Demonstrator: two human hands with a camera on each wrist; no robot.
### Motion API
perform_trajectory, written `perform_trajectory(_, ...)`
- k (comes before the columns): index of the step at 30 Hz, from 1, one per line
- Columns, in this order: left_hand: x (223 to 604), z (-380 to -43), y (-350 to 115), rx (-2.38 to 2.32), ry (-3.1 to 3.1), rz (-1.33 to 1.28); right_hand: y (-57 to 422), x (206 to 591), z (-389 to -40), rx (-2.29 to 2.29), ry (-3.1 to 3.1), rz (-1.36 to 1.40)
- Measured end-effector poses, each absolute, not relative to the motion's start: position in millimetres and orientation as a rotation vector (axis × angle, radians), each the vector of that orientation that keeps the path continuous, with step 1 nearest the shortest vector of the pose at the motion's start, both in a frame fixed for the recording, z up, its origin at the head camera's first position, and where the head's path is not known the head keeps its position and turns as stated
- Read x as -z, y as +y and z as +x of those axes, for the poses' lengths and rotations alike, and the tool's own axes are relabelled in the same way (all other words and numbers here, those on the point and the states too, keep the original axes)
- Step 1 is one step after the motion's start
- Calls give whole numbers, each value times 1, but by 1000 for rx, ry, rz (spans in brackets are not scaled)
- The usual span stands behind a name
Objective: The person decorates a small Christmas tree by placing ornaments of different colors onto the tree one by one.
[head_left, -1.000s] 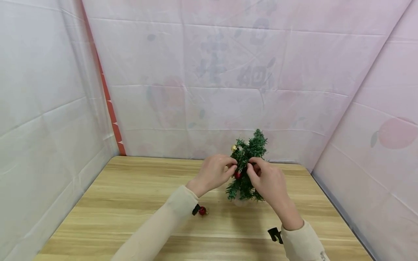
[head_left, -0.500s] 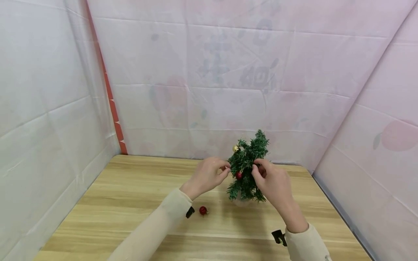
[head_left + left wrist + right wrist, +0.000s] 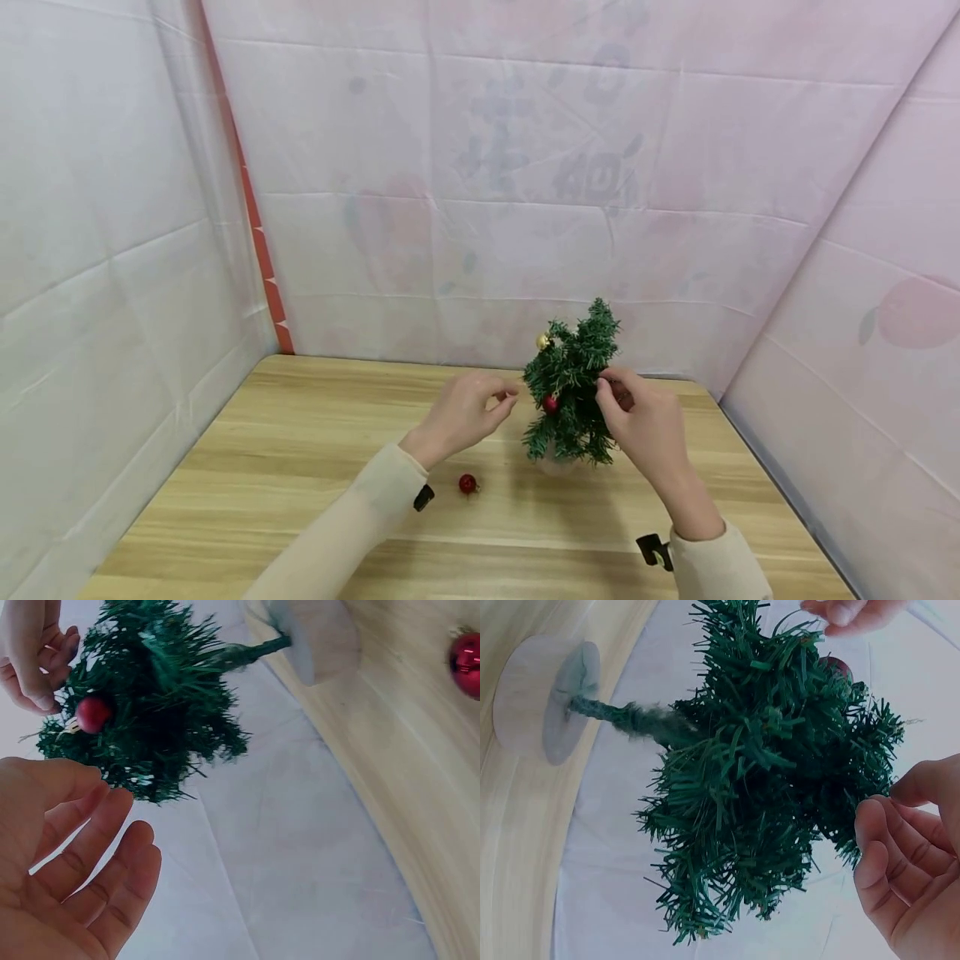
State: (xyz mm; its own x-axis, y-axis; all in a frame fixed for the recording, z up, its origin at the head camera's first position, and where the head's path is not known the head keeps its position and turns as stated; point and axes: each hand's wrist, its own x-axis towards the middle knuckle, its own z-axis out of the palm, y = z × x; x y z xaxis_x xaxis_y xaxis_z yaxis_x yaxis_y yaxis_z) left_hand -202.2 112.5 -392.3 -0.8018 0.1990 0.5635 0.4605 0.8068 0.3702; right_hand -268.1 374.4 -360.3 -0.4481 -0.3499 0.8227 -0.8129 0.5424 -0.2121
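Observation:
A small green Christmas tree (image 3: 576, 367) stands upright toward the back right of the table. On its front hangs a red ball ornament (image 3: 551, 404), and a gold ball ornament (image 3: 542, 341) is higher up on the left. My left hand (image 3: 459, 414) hovers left of the branches, its fingers loosely bent with nothing between them. Close by the tree's right side is my right hand (image 3: 651, 421); in the right wrist view its relaxed thumb and fingertips (image 3: 871, 817) are right at the outer needles. The tree's pale round base (image 3: 525, 697) rests on the table.
A loose red ball ornament (image 3: 468, 484) lies on the wood-grain table (image 3: 300, 467), in front of the tree and to its left. Pale printed sheets (image 3: 510, 208) enclose the table at the back and on both sides.
My left hand has drawn away from the tree to the left and slightly down. My right hand has shifted right, from the tree's front to its right edge. The ornaments have stayed put.

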Motion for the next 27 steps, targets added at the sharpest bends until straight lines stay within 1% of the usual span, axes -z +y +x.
perform_trajectory(12,417,-191,96,649,-2498,-447,382,358,-269,-792,-2024,903)
perform_trajectory(27,435,-181,84,635,-2548,-375,385,358,-274,-811,-2043,869)
